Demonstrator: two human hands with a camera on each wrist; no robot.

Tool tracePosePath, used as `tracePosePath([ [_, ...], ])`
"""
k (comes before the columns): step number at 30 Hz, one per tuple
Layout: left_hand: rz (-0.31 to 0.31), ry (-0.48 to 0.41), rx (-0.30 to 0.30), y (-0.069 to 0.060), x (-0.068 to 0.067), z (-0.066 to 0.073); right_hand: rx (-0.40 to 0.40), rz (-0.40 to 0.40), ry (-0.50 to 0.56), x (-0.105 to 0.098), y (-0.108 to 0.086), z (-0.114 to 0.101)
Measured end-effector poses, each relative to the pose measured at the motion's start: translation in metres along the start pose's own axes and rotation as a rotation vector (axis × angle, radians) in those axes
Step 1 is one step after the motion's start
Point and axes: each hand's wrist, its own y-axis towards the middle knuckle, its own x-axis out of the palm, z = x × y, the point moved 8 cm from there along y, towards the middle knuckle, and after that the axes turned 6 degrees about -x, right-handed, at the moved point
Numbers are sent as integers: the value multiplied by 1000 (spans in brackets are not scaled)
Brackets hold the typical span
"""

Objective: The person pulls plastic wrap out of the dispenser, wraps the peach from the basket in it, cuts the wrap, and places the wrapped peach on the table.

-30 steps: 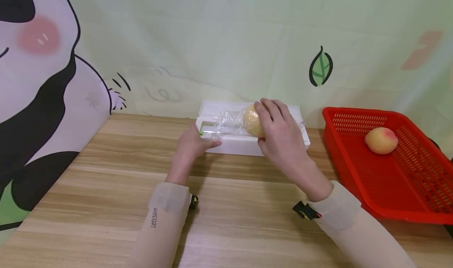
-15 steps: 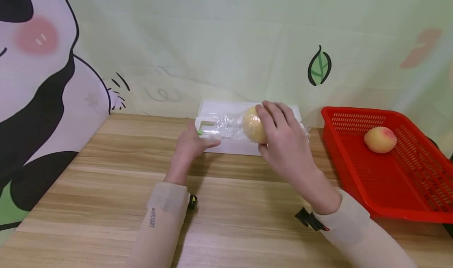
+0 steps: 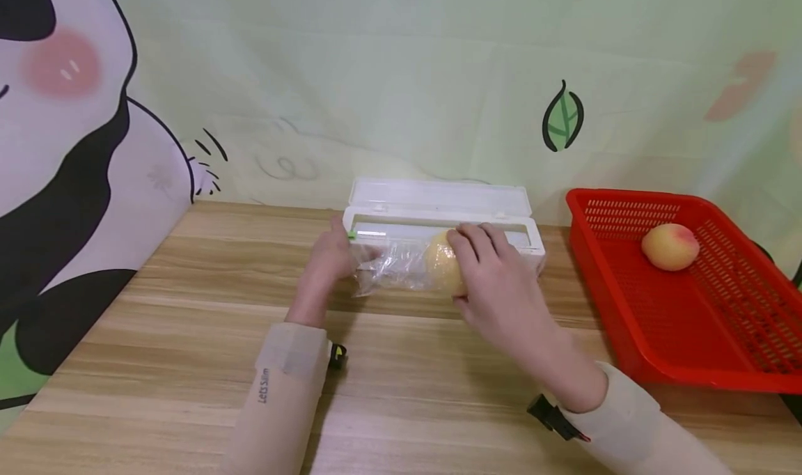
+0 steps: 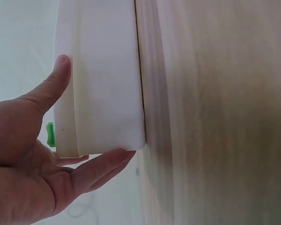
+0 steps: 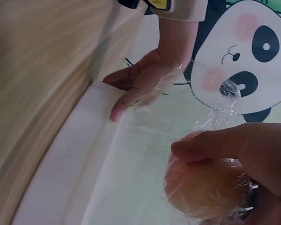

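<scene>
Head view: our right hand (image 3: 501, 280) grips a film-wrapped peach (image 3: 441, 262) just in front of the white box (image 3: 438, 215), above the wooden table (image 3: 407, 391). Clear film (image 3: 397, 262) trails from the fruit toward our left hand (image 3: 328, 255), crossing the box's front. Box lid tipped back toward the backdrop. Second peach (image 3: 670, 246) in the red basket (image 3: 604, 294), to the right. Crumpled film could bunch or stick to itself, we judge, if it slackens.

Left wrist view: hand spread, thumb laid along the box's long face, fingers against its end, green tab (image 4: 50, 134) beside them. Only the corner is braced; a hard pull on the film, if attached, could skid the box. We cannot tell whether it is attached.

Right wrist view: thumb pressed over the wrapped fruit, other fingers mostly hidden. Film is slick-looking; squeezed off-centre, the round peach might slip.
</scene>
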Motion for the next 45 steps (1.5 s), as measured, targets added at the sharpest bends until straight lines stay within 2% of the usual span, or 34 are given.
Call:
tracePosePath([
  [7, -45, -35, 19, 4, -2, -4, -34, -121, -8, 32, -14, -10],
  [14, -98, -83, 45, 4, -3, -6, 5, -206, 13, 58, -20, -9],
  [19, -146, -144, 62, 5, -4, -9, 38, -226, 20, 74, -24, -5],
  [24, -207, -235, 136, 2, -8, -5, 14, -224, 20, 87, -25, -2],
  [28, -221, -285, 118, -1, -14, -3, -20, -233, 28, 96, -22, 1],
  [31, -228, -314, 76, -2, -15, -4, -1, -272, 24, 102, -21, 4],
  [35, -223, -312, 68, -3, -14, -3, 4, -325, 42, 105, -23, 6],
  [40, -213, -259, 49, -3, -15, -6, -17, -325, 135, 99, -26, 7],
  [45, -218, -243, 53, -1, -14, -8, 6, -333, 227, 94, -26, 11],
])
